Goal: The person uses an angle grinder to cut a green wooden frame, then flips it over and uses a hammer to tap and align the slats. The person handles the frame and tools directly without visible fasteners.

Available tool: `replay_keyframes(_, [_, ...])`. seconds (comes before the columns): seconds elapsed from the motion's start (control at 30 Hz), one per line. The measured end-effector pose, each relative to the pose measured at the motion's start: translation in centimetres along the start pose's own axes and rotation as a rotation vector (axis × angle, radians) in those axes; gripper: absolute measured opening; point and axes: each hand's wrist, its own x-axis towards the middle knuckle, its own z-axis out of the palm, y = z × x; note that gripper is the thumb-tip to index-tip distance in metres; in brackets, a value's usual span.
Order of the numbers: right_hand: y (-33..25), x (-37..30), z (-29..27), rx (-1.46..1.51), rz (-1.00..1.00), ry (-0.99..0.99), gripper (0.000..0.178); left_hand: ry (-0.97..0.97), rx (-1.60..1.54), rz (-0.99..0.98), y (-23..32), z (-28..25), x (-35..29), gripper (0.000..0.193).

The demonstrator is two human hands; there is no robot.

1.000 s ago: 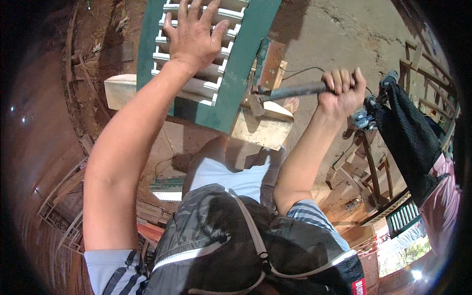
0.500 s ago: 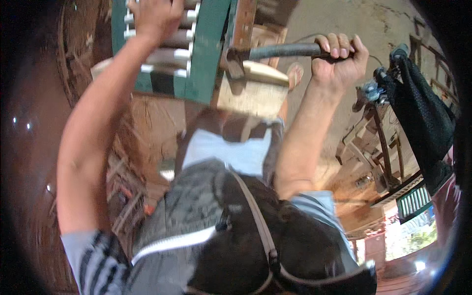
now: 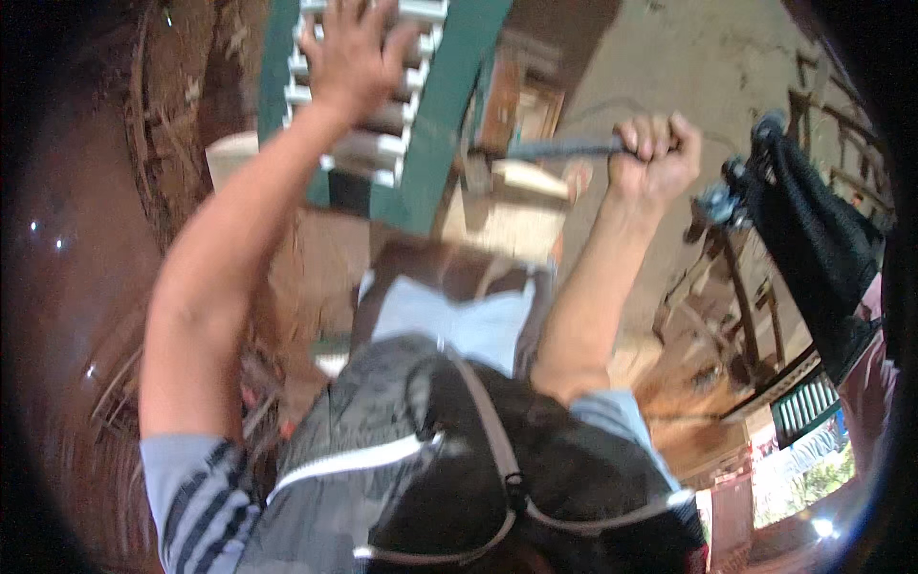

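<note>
A green louvered panel (image 3: 448,115) with a row of white slats (image 3: 378,143) lies at the top of the view. My left hand (image 3: 356,65) rests over those slats with its fingers spread. On the right, my right hand (image 3: 654,165) is closed round the dark handle of a hammer (image 3: 566,148). The hammer's blurred head is beside the panel's right edge, over a pale wooden block (image 3: 512,225); whether it touches either I cannot tell. The panel's far end is cut off by the picture's top edge.
Wood scraps (image 3: 732,287) lie on the ground to the right. A dark cloth (image 3: 813,249) hangs at the far right, with another green slatted piece (image 3: 805,409) below it. Sticks and rubble (image 3: 158,115) lie on the left. A dark bag (image 3: 459,450) covers my front.
The view has shifted, so the panel appears lower and further right. More of my left hand shows, fingers spread. The hammer has come down a little, its head nearer the panel's edge.
</note>
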Motion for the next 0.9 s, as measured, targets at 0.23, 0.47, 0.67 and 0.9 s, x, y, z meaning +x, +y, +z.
replay_keyframes(0.23, [-0.6,7.4,2.8,-0.279,0.264,0.017,0.033,-0.057,0.094,-0.009,1.9,-1.3,1.7,0.066])
replay_keyframes(0.47, [-8.8,-4.2,4.0,-0.568,0.156,-0.107,0.034,-0.109,0.04,-0.108,2.0,-1.7,1.2,0.065])
replay_keyframes(0.67, [-10.4,-9.3,9.8,-0.398,-0.109,-0.249,0.032,-0.085,-0.099,-0.128,2.4,-2.6,1.3,0.061])
replay_keyframes(0.9, [-2.8,-5.1,13.6,-0.363,-0.221,-0.258,0.018,0.412,-0.202,-0.393,1.5,-1.8,-3.5,0.058])
